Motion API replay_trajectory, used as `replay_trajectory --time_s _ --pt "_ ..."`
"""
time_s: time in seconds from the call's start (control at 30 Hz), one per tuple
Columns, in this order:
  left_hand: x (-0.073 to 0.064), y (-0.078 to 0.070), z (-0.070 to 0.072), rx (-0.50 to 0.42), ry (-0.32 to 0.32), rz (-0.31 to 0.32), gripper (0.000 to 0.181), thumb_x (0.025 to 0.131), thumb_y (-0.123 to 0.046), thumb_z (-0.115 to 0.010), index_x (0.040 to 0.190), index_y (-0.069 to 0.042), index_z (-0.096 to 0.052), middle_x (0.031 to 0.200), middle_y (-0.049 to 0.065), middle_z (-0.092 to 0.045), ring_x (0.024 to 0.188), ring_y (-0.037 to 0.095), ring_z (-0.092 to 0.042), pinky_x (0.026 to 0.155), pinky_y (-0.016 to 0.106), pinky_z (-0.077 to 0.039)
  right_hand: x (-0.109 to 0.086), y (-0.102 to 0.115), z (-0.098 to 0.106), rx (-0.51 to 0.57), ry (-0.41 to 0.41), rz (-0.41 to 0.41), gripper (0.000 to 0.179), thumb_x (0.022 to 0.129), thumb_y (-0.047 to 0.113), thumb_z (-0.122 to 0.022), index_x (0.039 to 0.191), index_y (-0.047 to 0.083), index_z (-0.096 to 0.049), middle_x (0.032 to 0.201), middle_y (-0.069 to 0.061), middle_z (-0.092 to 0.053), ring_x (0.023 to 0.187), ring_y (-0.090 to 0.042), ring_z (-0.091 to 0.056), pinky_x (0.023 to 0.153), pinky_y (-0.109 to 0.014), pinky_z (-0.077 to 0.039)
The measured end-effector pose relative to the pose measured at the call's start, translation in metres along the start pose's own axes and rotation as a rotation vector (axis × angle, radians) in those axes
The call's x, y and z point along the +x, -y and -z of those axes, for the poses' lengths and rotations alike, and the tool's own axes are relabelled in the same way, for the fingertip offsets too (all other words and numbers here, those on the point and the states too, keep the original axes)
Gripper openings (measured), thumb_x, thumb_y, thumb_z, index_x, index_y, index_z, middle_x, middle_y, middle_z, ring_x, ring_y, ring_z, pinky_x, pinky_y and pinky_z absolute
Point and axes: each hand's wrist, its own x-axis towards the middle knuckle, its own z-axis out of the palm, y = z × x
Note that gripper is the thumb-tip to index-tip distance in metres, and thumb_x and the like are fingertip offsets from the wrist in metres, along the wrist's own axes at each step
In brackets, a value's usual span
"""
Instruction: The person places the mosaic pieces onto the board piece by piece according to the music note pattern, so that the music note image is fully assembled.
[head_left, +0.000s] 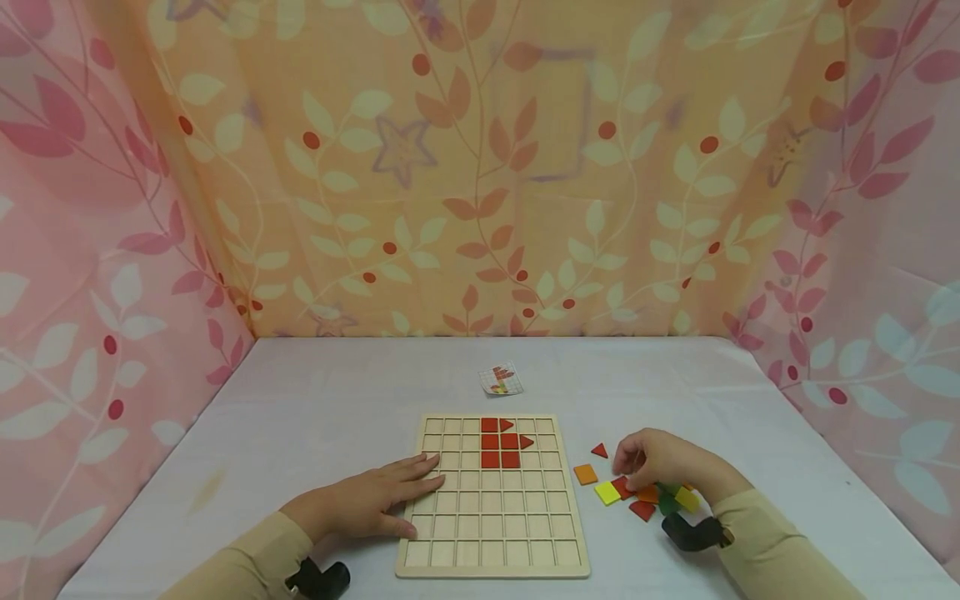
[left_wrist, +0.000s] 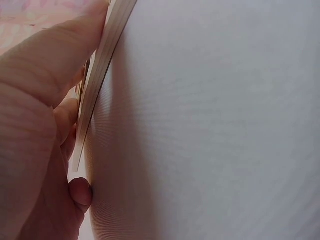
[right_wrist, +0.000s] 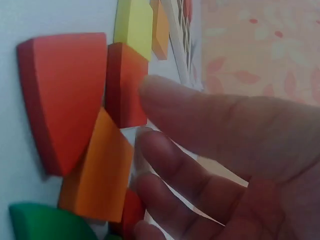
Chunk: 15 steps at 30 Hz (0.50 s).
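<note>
My left hand (head_left: 375,500) lies flat with fingers spread over the left edge of a pale wooden grid board (head_left: 492,529). In the left wrist view, the thumb and fingers (left_wrist: 60,55) rest along the board's edge. Several red square tiles (head_left: 490,442) and two red triangles (head_left: 527,442) occupy cells near the board's top. My right hand (head_left: 667,458) is at the loose tiles right of the board. Its thumb touches a red tile (right_wrist: 127,90), with the other fingers loosely bent beside it and a gap between. A red curved-edge tile (right_wrist: 65,95) lies nearby.
Around the right hand lie a yellow tile (head_left: 607,493), an orange square (head_left: 586,474), a red triangle (head_left: 599,451) and green pieces (head_left: 667,502). Behind the board, a small printed pattern card (head_left: 501,380) lies on the white cloth. Patterned curtains (head_left: 480,208) enclose the table.
</note>
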Motion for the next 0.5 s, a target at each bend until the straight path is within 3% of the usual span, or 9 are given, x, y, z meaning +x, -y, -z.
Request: replay_trajectory --time_s 0.2,0.5 --pt "0.0000 -0.0011 0.0002 -0.006 0.003 0.002 0.074 0.083 -0.061 -0.046 0.146 -0.030 -0.021 0.154 0.001 -0.011 0.140 0.025 -0.010 0.104 0.051 -0.023 -0.0017 -0.0010 0.0001 -0.028 0.051 0.067 0.023 0.067 0.001 -0.077 0.080 0.012 -0.061 0.074 -0.004 -0.055 0.071 -0.020 -0.049 0.061 -0.032 -0.043" --pt "-0.0001 0.0009 -0.0009 -0.004 0.000 -0.002 0.075 0.083 -0.062 -0.046 0.146 -0.030 -0.021 0.154 0.000 -0.011 0.140 0.025 -0.009 0.105 0.051 -0.023 -0.0023 0.0039 0.0039 -0.078 0.041 0.097 0.020 0.071 0.004 -0.075 0.076 0.012 -0.058 0.070 -0.003 -0.054 0.067 -0.019 -0.049 0.059 -0.032 -0.041"
